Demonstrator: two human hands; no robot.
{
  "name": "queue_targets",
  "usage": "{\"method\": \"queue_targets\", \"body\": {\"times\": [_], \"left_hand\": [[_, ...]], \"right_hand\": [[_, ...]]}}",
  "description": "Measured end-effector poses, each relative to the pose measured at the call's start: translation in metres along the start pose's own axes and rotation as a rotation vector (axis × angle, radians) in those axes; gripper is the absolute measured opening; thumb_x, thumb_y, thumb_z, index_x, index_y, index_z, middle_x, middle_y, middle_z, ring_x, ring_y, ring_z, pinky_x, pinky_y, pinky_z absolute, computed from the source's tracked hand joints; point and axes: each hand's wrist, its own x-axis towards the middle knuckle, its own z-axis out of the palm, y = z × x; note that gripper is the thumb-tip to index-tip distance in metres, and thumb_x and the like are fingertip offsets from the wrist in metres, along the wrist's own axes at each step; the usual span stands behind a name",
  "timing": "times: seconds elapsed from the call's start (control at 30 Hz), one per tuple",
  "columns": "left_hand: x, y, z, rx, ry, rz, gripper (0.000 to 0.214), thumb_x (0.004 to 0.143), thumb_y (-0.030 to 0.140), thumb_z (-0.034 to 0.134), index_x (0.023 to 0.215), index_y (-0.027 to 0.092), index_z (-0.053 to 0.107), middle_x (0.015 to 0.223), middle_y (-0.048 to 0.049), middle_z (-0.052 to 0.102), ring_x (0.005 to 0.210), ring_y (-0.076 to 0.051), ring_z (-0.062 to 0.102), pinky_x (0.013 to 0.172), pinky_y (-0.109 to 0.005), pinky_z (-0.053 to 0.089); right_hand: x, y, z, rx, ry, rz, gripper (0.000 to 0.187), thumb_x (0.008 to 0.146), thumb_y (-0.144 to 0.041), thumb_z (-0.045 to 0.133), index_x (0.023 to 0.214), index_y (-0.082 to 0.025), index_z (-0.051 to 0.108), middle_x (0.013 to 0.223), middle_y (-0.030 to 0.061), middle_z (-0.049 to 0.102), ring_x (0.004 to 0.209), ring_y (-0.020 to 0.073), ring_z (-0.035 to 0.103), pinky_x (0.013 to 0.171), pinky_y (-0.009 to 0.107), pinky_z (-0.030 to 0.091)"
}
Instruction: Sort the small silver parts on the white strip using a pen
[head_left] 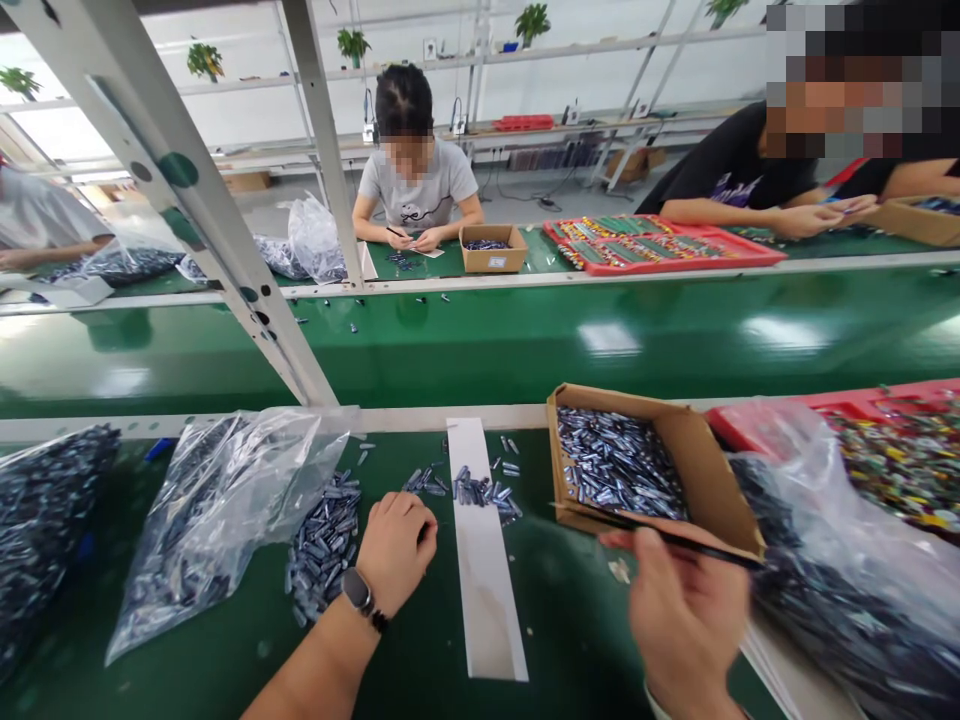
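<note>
My right hand (pixel 686 610) is closed round a pair of black tweezers (pixel 705 548), whose thin tips point left across the near edge of a cardboard box (pixel 712 480). Small dark grey-blue plastic pieces (pixel 615 460) fill the bottom of that box. My left hand (pixel 397 550), with a watch on the wrist, is curled just left of a white card strip (pixel 487 590); whatever its fingers hold is hidden. More of the same pieces lie on the strip's upper part and beside it. A larger pile (pixel 324 545) sits left of my left hand.
Clear plastic bags of pieces (pixel 217 510) lie at the left, another bag (pixel 832 590) at the right. A red tray (pixel 885 400) holds mixed coloured parts. A metal post (pixel 225 230) slants at the left. Beyond the green belt (pixel 480 340), several people sit working.
</note>
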Motion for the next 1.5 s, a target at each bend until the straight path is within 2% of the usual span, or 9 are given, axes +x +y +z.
{"method": "queue_targets", "body": {"times": [0.07,0.13,0.3,0.37,0.53,0.67,0.9,1.17,1.5], "left_hand": [[0.0,0.002,0.005,-0.052,-0.002,0.049,0.025,0.11,0.008,0.077,0.107,0.027,0.094,0.113,-0.0079,0.091,0.113,-0.031,0.086,0.106,-0.047,0.073],[-0.001,0.004,0.008,-0.103,0.018,0.106,0.029,0.109,0.005,0.073,0.11,0.026,0.092,0.111,-0.0072,0.091,0.11,-0.03,0.087,0.108,-0.047,0.075],[-0.004,0.008,0.005,-0.17,0.006,0.191,0.048,0.112,0.003,0.064,0.141,0.029,0.092,0.123,-0.0079,0.089,0.115,-0.03,0.086,0.112,-0.047,0.075],[-0.006,0.011,0.005,-0.211,-0.013,0.179,0.044,0.113,0.005,0.067,0.139,0.029,0.092,0.122,-0.0073,0.089,0.115,-0.029,0.086,0.111,-0.045,0.074],[-0.008,0.016,0.016,-0.312,-0.094,0.04,0.019,0.11,0.011,0.083,0.115,0.028,0.09,0.107,-0.0035,0.087,0.103,-0.028,0.083,0.101,-0.04,0.072],[-0.006,0.018,0.021,-0.317,-0.175,0.024,0.017,0.107,0.011,0.091,0.102,0.026,0.088,0.103,-0.0029,0.085,0.104,-0.027,0.082,0.103,-0.04,0.07],[-0.01,0.009,0.02,-0.33,-0.058,0.062,0.027,0.096,0.017,0.099,0.12,0.027,0.096,0.124,-0.0085,0.088,0.117,-0.033,0.085,0.11,-0.048,0.076],[-0.008,0.01,0.017,-0.294,-0.074,0.124,0.021,0.107,0.014,0.088,0.109,0.03,0.102,0.112,-0.007,0.085,0.107,-0.028,0.083,0.102,-0.042,0.073],[-0.009,0.018,0.018,-0.276,-0.073,0.121,0.021,0.108,0.014,0.091,0.109,0.031,0.104,0.108,-0.0066,0.085,0.104,-0.027,0.082,0.1,-0.043,0.071]], "right_hand": [[-0.009,0.001,0.021,-0.069,0.013,0.009,0.052,0.096,-0.081,0.109,0.113,-0.037,0.087,0.095,0.0098,0.098,0.071,0.0357,0.093,0.066,0.05,0.082],[-0.019,0.004,0.043,-0.057,-0.068,0.064,0.062,0.095,-0.091,0.103,0.107,-0.033,0.086,0.099,0.0154,0.097,0.074,0.0356,0.093,0.071,0.051,0.084],[-0.024,0.016,0.076,-0.059,-0.304,0.183,0.064,0.088,-0.093,0.105,0.101,-0.034,0.084,0.093,0.0137,0.095,0.078,0.0388,0.094,0.077,0.054,0.086],[-0.022,0.021,0.079,-0.067,-0.326,0.207,0.072,0.084,-0.097,0.105,0.101,-0.031,0.083,0.09,0.0133,0.094,0.078,0.039,0.094,0.076,0.055,0.085],[-0.02,0.029,0.081,-0.096,-0.231,0.217,0.086,0.077,-0.112,0.099,0.099,-0.031,0.082,0.083,0.013,0.092,0.075,0.0418,0.094,0.074,0.058,0.083],[-0.021,0.03,0.083,-0.092,-0.227,0.231,0.088,0.074,-0.114,0.097,0.099,-0.031,0.082,0.086,0.0122,0.093,0.077,0.0425,0.096,0.075,0.058,0.083],[-0.019,0.03,0.081,-0.081,-0.24,0.228,0.081,0.078,-0.112,0.098,0.098,-0.035,0.082,0.086,0.0118,0.094,0.079,0.0422,0.097,0.077,0.057,0.084],[-0.018,0.03,0.084,-0.079,-0.244,0.241,0.083,0.076,-0.112,0.098,0.097,-0.034,0.079,0.083,0.0118,0.091,0.078,0.0454,0.096,0.077,0.06,0.084],[-0.015,0.028,0.082,-0.073,-0.271,0.271,0.084,0.076,-0.111,0.1,0.099,-0.034,0.077,0.083,0.0096,0.09,0.08,0.0435,0.097,0.078,0.058,0.084]]}}
